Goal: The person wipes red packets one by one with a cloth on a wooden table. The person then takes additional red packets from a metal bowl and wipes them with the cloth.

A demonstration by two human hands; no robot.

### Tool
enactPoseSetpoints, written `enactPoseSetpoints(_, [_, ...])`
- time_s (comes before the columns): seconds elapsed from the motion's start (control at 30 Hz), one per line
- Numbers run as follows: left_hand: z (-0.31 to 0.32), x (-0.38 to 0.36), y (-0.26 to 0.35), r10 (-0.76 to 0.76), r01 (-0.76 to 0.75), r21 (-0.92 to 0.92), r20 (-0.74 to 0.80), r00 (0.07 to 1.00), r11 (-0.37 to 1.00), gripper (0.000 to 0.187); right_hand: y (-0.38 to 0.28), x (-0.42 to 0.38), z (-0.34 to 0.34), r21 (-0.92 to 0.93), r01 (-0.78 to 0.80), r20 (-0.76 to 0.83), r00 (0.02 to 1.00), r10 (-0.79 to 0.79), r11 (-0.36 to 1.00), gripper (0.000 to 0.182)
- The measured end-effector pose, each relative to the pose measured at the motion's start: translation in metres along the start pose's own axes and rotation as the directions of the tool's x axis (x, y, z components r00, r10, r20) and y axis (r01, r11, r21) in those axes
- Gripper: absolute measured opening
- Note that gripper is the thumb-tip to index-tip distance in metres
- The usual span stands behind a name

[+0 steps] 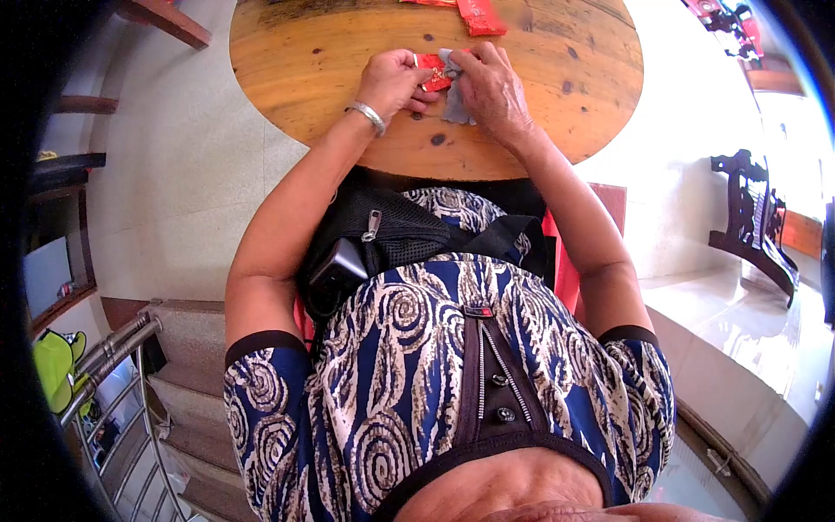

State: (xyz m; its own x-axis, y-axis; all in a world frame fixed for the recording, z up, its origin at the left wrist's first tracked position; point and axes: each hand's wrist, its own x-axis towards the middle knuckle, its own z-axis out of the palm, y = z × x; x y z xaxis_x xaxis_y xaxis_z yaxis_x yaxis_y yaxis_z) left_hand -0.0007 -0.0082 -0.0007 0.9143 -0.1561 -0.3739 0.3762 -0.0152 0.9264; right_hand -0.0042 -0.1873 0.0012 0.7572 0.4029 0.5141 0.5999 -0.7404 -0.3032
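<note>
Over the wooden table (339,83), my left hand (391,85), with a silver bracelet at the wrist, grips a small red envelope (432,63) with gold print. Its fingers are closed on the left end of the envelope. My right hand (494,87) pinches a grey cloth (456,110) against the envelope's right part. The cloth hangs down below the fingers and covers some of the red surface. Both hands are close together, near the middle of the table.
Another red packet (481,16) lies at the table's far side, with more red paper (428,2) beside it. A black bag (400,230) rests on my lap under the near table edge. Stairs with a metal railing (109,352) are at left; a dark carved wooden chair (755,222) stands at right.
</note>
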Motion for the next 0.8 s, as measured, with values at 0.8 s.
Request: enactPoseSetpoints(0.8, [-0.009,-0.005,0.005,0.197,-0.180,0.173,-0.087,0.977,0.968,0.010,0.046,-0.005,-0.046,0.214,-0.418,0.060,0.908,0.415,0.883,0.030])
